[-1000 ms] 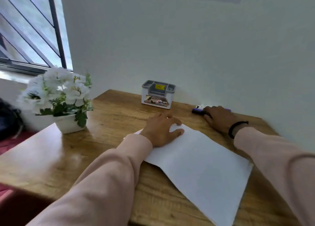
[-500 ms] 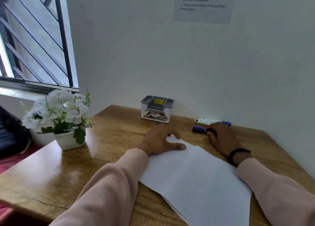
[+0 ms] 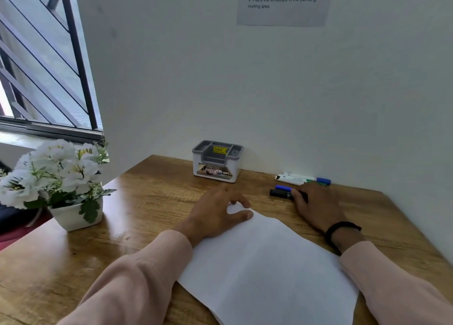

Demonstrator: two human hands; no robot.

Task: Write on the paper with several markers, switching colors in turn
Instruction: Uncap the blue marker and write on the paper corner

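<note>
Right hand (image 3: 316,203) has slid onto the black marker (image 3: 279,193) beside the paper (image 3: 267,270).

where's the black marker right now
In the head view, the black marker lies on the wooden desk at the far right, under the right hand's fingertips, beside a blue-capped marker.

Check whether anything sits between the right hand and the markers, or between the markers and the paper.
Nothing visible does. The right hand already has its fingertips on the black marker, with the blue marker right beside it. Only bare table separates these from the paper, whose far corner the left hand holds flat.
</note>
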